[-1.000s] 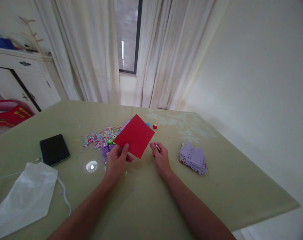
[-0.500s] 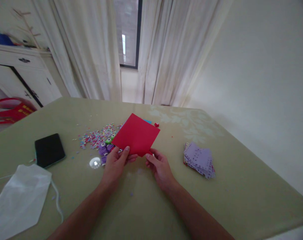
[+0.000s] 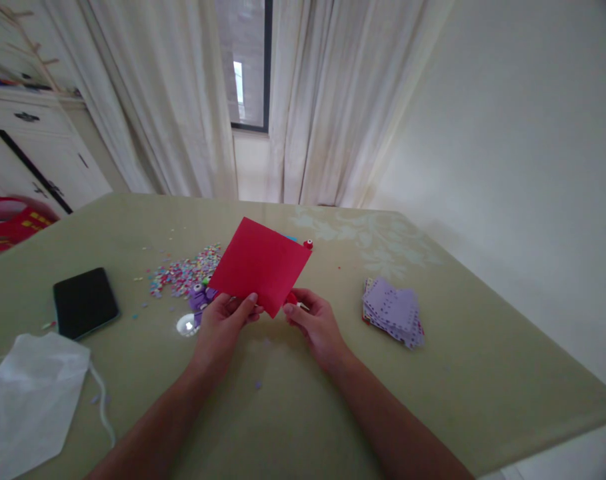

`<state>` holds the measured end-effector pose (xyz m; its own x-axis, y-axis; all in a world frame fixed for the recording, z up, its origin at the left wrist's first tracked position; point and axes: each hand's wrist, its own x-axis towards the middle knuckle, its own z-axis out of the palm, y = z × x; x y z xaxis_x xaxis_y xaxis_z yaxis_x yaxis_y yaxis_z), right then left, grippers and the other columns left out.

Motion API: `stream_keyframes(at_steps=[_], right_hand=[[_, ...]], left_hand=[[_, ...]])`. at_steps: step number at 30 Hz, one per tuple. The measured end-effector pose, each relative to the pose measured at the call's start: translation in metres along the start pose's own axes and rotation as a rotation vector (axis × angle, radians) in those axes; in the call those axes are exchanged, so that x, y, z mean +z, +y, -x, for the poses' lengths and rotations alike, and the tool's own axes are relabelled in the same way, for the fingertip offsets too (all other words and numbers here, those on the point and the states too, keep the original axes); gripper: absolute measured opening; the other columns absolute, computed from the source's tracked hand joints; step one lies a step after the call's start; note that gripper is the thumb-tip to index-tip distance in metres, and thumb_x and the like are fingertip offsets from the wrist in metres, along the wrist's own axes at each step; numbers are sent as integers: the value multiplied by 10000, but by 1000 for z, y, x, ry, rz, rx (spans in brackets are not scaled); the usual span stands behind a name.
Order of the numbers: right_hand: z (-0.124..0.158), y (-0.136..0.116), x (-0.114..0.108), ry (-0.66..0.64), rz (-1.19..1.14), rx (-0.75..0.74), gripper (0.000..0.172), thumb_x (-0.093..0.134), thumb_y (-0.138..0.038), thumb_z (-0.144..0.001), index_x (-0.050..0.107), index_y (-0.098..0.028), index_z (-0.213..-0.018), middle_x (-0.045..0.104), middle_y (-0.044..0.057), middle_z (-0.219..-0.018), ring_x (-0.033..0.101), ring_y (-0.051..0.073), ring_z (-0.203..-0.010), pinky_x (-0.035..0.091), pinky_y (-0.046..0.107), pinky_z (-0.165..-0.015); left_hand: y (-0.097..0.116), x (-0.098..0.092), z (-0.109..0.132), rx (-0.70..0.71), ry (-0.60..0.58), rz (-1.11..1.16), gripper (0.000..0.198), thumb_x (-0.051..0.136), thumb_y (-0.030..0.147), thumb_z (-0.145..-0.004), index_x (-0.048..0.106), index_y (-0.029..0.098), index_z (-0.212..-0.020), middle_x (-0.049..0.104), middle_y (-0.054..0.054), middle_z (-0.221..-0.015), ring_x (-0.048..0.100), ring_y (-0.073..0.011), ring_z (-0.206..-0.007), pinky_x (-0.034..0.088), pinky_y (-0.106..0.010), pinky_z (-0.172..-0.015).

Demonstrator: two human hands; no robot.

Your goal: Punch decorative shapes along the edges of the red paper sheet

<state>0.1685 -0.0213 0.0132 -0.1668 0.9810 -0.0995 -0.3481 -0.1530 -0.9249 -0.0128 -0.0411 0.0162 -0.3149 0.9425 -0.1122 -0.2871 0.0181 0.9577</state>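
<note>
The left hand (image 3: 223, 328) pinches a square sheet of red paper (image 3: 260, 265) near its lower edge, thumb on top, keeping the sheet tilted above the table (image 3: 433, 413). The right hand (image 3: 317, 325) grasps a small red gadget (image 3: 291, 298), mostly hidden by the fingers, at the paper's lower right side; whether the two touch, I cannot tell. Beyond the left hand are purple toys (image 3: 199, 297) and scattered confetti (image 3: 183, 275). A stack of purple punched paper (image 3: 390, 310) lies right of the right hand, and a black tablet (image 3: 85, 303) and white mask (image 3: 37, 400) lie far left
</note>
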Motion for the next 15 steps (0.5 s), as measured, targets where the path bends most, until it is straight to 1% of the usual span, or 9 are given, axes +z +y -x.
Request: stream_keyframes(at_steps=[3,8,10,12,15], right_hand=[[0,-1,-1,17,-2,-52,427,990,-422,-666,794,-220,-987,759,11,-915,579,127,-665,484,262,-632],[0,-7,-3,27,-62,-38,496,998,-519,-646,735,-220,-941,698,-2,-859,559,127,-668,486,259,-648],[-1,-9,-3,31,-74,-66,493,999,-528,-639,738,-221,-923,697,2,-860,579,139,-704,504,266,-685],[-3,-9,-2,27,-80,-105,479,1004,-514,-628,747,-224,-910,726,23,-922,619,162,-771,531,285,-743],[-5,-6,-1,20,-74,-118,477,1010,-490,-611,766,-230,-927,756,37,-956,655,190,-815,549,317,-777]], left_hand=[[1,1,1,0,1,-18,584,992,535,-614,747,156,-986,820,-68,-832,780,-214,-715,646,-311,-690],[2,1,2,-15,10,-21,559,992,511,-620,752,152,-975,823,-77,-831,792,-223,-737,642,-301,-685],[2,1,1,-23,4,-18,559,998,504,-614,749,155,-973,826,-79,-836,795,-224,-740,642,-297,-681],[3,2,1,-24,-3,-21,558,1003,506,-609,739,162,-960,828,-78,-841,797,-227,-738,645,-303,-684],[3,3,4,-21,-49,-40,553,991,543,-627,729,177,-948,824,-72,-826,804,-245,-746,653,-326,-699]])
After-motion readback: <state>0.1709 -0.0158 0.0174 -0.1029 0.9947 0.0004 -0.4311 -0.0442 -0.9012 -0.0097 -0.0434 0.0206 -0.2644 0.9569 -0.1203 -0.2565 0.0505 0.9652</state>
